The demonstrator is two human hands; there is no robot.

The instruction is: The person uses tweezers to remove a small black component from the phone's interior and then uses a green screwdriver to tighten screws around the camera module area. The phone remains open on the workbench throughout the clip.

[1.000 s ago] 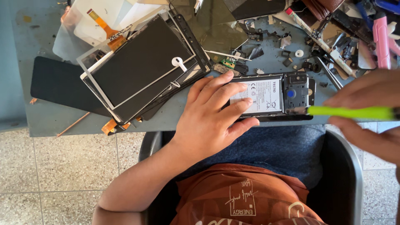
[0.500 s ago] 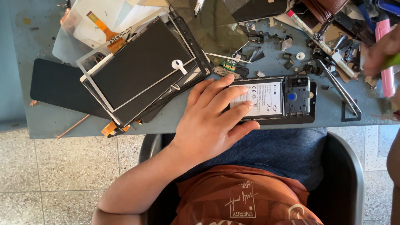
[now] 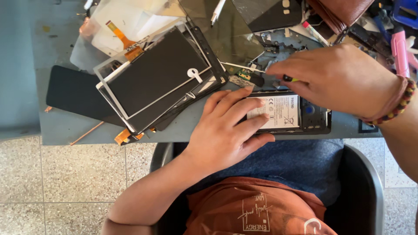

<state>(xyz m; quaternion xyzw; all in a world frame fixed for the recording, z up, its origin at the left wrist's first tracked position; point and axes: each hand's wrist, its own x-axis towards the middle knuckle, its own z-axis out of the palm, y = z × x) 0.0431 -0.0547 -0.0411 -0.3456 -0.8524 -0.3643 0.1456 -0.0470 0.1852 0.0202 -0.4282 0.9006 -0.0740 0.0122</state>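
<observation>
Under the left hand (image 3: 222, 130) lies one opened phone (image 3: 300, 115), back cover off, its white-labelled battery (image 3: 283, 113) showing; the phone sits right at the near edge of the grey table (image 3: 65, 126), just above the person's lap. That hand is spread flat, fingers fanned over the phone's left end and pressing it down. The right hand (image 3: 335, 76) comes in from the right, hovering just beyond the phone's far edge, its fingers drawn together in a pinch on a thin tool with a yellow-green handle (image 3: 291, 79); only a short bit of it shows past the fingertips. A beaded bracelet (image 3: 398, 102) circles that wrist.

To the left of the left hand, touching distance away, is a slanted stack of screen panels (image 3: 152, 80): I count one dark panel on top with a white tab, and at least two frames beneath it, though the lower layers overlap too much to count surely. One flat black sheet (image 3: 74, 93) sticks out under the stack, further left. Beyond the right hand the tabletop is crowded with small parts and one pink tool (image 3: 399, 52), leaving little free room there. The only bare strip of table runs along the near edge, left of the left hand
</observation>
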